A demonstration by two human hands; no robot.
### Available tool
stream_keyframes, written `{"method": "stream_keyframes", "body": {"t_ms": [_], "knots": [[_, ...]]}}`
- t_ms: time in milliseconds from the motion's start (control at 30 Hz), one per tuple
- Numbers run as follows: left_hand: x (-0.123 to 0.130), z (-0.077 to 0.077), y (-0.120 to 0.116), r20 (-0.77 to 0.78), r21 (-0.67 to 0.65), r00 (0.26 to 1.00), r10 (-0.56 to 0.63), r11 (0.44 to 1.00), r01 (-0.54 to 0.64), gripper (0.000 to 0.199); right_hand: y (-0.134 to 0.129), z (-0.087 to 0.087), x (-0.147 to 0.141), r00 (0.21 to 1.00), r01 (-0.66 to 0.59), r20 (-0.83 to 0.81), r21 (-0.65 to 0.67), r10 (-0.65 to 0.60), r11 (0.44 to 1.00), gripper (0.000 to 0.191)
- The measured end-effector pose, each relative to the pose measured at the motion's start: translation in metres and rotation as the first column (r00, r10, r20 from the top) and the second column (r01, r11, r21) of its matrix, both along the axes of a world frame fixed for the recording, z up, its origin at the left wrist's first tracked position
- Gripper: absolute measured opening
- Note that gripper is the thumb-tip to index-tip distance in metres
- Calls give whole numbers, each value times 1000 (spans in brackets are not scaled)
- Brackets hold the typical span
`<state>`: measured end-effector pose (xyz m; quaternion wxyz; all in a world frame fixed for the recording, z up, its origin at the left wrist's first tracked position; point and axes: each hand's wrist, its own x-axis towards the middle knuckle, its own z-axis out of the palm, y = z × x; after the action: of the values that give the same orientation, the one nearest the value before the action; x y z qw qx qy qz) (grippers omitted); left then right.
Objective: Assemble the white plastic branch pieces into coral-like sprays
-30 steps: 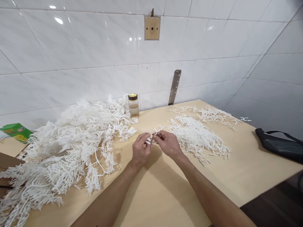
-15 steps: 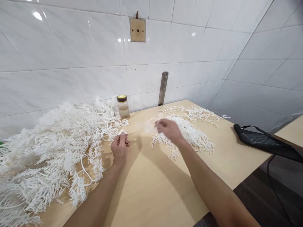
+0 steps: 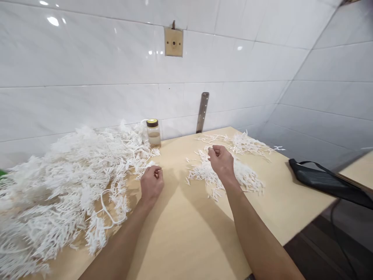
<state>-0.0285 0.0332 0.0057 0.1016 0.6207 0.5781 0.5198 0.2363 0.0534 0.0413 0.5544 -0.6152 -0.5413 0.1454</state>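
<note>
My left hand (image 3: 152, 182) is closed in a pinch above the table, beside the right edge of a big heap of white branching plastic sprigs (image 3: 81, 171). Whatever its fingertips hold, if anything, is too small to make out. My right hand (image 3: 222, 161) hovers over a smaller pile of short white pieces (image 3: 246, 175), its fingers curled together. A bit of white shows by those fingertips, but I cannot tell whether it is held or lies behind them.
Behind the big heap, a jar (image 3: 154, 134) with a dark and yellow lid stands near the tiled wall. More thin white branches (image 3: 247, 144) lie at the table's back right. A black mesh bag (image 3: 323, 181) rests by the right edge. A metal bracket (image 3: 202, 112) leans on the wall.
My right hand has moved right and is less blurred; the pale blur by its fingers is gone. My left hand has turned and shifted slightly right. The view has tilted a little.
</note>
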Motion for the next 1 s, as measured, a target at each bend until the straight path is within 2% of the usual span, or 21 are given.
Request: {"method": "stream_keyframes", "body": {"t_ms": [100,167,233,333,467,533,667,767,833,933,1000], "knots": [[4,-3,-7,-277,29,961,-2,1000,11,16,-7,-5,-43,998,-61,35,12,61,998,41],[7,-6,-13,-410,-46,911,-44,999,27,16,-15,-10,-65,988,-137,69,2,137,991,37],[10,-7,-17,-483,-134,874,-54,991,-13,18,-21,-17,-83,975,-198,104,-15,199,980,35],[5,-2,-23,-550,-155,834,-37,986,-58,19,-27,-30,-101,949,-285,125,-46,289,957,31],[-17,10,-27,-573,-56,810,126,980,-192,23,-27,-44,-110,916,-372,124,-102,382,923,27],[-27,14,-24,-601,-106,781,170,952,-289,22,-26,-48,-112,907,-385,133,-116,398,916,26],[-37,18,-14,-660,-251,741,125,893,-374,32,-26,-52,-112,888,-422,131,-150,440,894,23],[-32,17,-11,-654,-291,753,78,892,-345,26,-26,-56,-111,873,-451,122,-171,473,876,22],[-23,12,-15,-628,-294,777,39,913,-284,24,-26,-59,-110,868,-460,120,-173,482,871,23],[-3,2,-31,-579,-250,814,-49,961,-120,27,-24,-60,-107,889,-423,101,-201,448,884,25],[11,-4,-46,-555,-242,821,-133,970,-6,26,-23,-59,-106,914,-367,84,-241,396,898,25]]}}
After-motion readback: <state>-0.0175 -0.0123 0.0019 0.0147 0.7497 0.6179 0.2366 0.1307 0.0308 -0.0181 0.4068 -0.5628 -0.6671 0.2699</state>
